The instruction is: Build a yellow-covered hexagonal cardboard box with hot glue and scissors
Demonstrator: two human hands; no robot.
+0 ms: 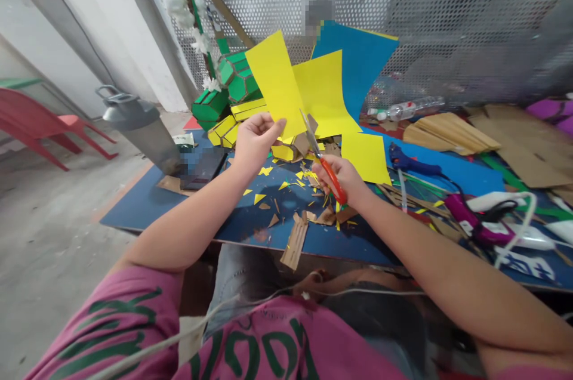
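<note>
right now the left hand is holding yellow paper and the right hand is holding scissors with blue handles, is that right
Not quite: the handles are orange-red, not blue, as the head view shows. The rest holds: the left hand is holding yellow paper and the right hand is holding scissors.

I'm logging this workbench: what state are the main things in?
Rectangular yellow paper sheet: raised in left hand.
Orange-handled metal scissors: in right hand, blade opening unclear.
Grey-lidded translucent bottle: upright, lid on.
Clear red-labelled plastic bottle: lying sideways.
Blue corded glue gun: lying down.
Yellow paper scraps: scattered.
Brown corrugated cardboard strip: overhanging.
</note>
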